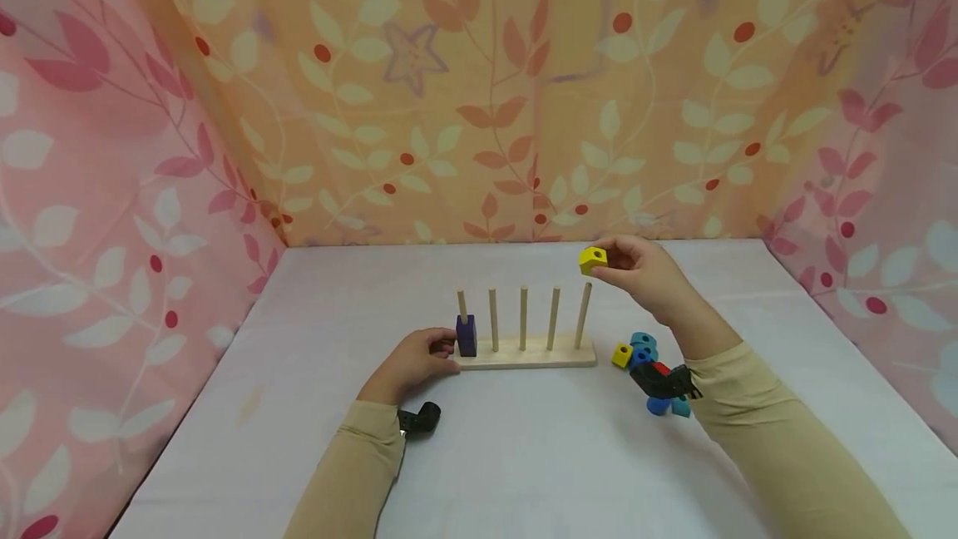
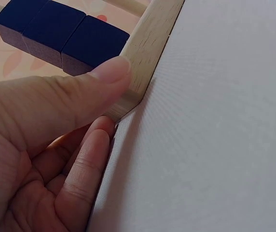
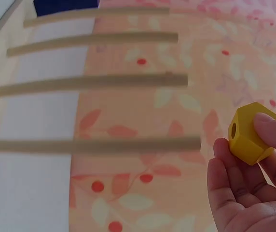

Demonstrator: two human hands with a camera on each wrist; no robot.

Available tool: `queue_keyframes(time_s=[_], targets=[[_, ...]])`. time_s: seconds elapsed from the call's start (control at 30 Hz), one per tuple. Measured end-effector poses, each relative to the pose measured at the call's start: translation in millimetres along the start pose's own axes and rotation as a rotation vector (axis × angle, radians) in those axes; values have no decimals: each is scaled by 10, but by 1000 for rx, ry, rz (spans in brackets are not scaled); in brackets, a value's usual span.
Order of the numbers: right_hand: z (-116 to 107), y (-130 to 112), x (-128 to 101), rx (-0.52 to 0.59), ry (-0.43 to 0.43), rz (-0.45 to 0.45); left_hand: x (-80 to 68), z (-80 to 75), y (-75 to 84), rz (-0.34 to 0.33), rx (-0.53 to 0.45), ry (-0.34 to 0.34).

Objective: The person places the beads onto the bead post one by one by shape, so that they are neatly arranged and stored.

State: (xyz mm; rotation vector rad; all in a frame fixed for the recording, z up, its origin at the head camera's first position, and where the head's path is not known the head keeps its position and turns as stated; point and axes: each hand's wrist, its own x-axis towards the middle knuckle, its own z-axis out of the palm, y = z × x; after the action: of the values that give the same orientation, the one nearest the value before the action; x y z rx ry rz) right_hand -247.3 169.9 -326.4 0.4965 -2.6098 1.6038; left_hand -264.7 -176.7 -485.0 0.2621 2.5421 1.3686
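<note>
A wooden peg stand (image 1: 524,359) with several upright pegs stands mid-table. Three dark purple-blue blocks (image 2: 97,43) are stacked on its leftmost peg. My left hand (image 1: 414,363) holds the left end of the stand's base, thumb on its edge and fingers curled by the end. Up in the air, my right hand (image 1: 649,279) pinches a yellow six-sided bead (image 3: 249,133) between thumb and fingers, a hole showing in its face. The bead is just above the tip of the rightmost peg (image 1: 584,314), apart from it. The other pegs carry nothing.
Right of the stand lies a loose group of beads: a yellow one (image 1: 622,355), a light blue one (image 1: 643,340) and several blue ones, partly hidden by the right wrist camera (image 1: 662,379). A flowered cloth (image 1: 509,90) hangs behind the white table (image 1: 479,456).
</note>
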Motion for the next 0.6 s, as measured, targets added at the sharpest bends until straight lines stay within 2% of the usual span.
queue_keyframes(time_s=[0.2,0.37,0.6], targets=[[243,-143,88,81,-46,-44,7,9,-15,-17,-5,3],[456,-247,127,145,-80,-69,11,9,-19,-2,0,2],[712,-322,171,144,-112,-110,5,9,-2,-5,-15,-1]])
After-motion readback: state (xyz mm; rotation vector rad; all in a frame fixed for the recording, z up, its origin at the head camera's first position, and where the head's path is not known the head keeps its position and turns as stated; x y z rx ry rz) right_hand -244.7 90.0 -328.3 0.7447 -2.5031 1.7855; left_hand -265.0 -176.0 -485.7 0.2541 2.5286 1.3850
